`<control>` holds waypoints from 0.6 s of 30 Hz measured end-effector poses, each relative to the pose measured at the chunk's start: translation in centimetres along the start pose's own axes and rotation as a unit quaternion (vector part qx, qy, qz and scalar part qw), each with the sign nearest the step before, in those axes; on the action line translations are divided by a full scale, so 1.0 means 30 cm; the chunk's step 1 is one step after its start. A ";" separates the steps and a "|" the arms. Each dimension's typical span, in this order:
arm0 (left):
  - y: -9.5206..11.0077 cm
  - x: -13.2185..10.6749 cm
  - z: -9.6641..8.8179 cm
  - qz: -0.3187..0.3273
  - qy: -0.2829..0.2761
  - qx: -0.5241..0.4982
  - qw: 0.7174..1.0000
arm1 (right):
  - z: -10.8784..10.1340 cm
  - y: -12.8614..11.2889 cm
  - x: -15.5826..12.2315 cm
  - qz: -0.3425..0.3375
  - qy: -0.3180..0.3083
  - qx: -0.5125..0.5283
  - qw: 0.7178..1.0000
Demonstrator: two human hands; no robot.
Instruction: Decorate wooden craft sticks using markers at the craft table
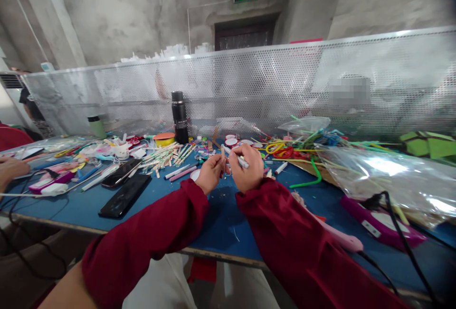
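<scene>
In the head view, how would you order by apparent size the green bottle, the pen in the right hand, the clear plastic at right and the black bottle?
1. Clear plastic at right
2. Black bottle
3. Green bottle
4. Pen in the right hand, partly covered

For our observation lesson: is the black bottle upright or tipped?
Upright: the black bottle stands on the table, cap at the top.

The left hand (209,174) holds a small stick (223,151) upright; the right hand (250,168) holds a white marker (242,162) close to it, above the blue table (223,230).
</scene>
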State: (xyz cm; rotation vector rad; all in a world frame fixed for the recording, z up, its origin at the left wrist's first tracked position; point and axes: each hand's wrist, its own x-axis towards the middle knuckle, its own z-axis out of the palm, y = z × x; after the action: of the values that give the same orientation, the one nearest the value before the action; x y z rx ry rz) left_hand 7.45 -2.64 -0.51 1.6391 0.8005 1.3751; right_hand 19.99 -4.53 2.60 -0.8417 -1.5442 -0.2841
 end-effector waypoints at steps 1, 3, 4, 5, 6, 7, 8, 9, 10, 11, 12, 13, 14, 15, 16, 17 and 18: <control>-0.001 0.000 0.000 0.001 -0.001 0.000 1.000 | 0.000 0.000 0.001 0.000 0.001 0.000 1.000; 0.001 -0.001 0.000 -0.001 0.000 -0.003 1.000 | -0.001 0.000 0.002 -0.001 -0.003 0.001 1.000; 0.003 -0.002 0.001 -0.004 0.003 -0.005 1.000 | -0.002 0.000 0.002 -0.002 -0.007 0.001 1.000; 0.006 -0.003 0.002 -0.008 0.004 -0.007 1.000 | -0.002 0.000 0.001 -0.003 -0.009 0.001 1.000; 0.009 -0.003 0.003 -0.011 0.006 -0.008 1.000 | -0.002 0.000 0.001 -0.003 -0.009 0.001 1.000; 0.013 -0.004 0.003 -0.014 0.007 -0.008 1.000 | -0.002 0.000 0.001 -0.004 -0.009 0.001 1.000; 0.016 -0.005 0.004 -0.016 0.007 -0.008 1.000 | -0.002 0.000 0.000 -0.003 -0.007 0.001 1.000; 0.019 -0.006 0.004 -0.017 0.007 -0.007 1.000 | -0.002 0.000 0.000 -0.002 -0.004 0.001 1.000; 0.021 -0.007 0.004 -0.018 0.007 -0.006 1.000 | -0.001 0.000 -0.001 -0.001 -0.004 0.000 1.000; 0.022 -0.007 0.004 -0.020 0.008 -0.006 1.000 | -0.001 0.000 -0.001 0.000 -0.005 0.000 1.000; 0.023 -0.008 0.004 -0.022 0.010 -0.008 1.000 | 0.000 0.000 -0.001 0.001 -0.007 -0.001 1.000; 0.023 -0.008 0.005 -0.024 0.011 -0.010 1.000 | 0.000 0.000 -0.001 0.001 -0.009 -0.001 1.000; 0.022 -0.008 0.005 -0.025 0.011 -0.012 1.000 | 0.001 0.000 -0.001 0.000 -0.010 -0.001 1.000; 0.021 -0.008 0.005 -0.027 0.011 -0.015 0.999 | 0.001 -0.001 -0.001 0.000 -0.011 0.000 1.000; 0.020 -0.008 0.004 -0.028 0.011 -0.017 0.999 | 0.001 -0.002 0.000 0.001 -0.009 0.001 1.000; 0.019 -0.008 0.004 -0.028 0.011 -0.018 0.999 | 0.002 -0.002 0.000 0.001 -0.007 0.001 1.000; 0.018 -0.008 0.004 -0.028 0.010 -0.018 0.999 | 0.002 -0.003 0.000 0.001 -0.006 0.001 1.000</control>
State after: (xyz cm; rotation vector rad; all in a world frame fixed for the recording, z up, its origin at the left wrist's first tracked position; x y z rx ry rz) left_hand 7.51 -3.11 -0.14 1.5651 0.8230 1.3615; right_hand 19.90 -4.55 2.61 -0.8446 -1.5543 -0.2753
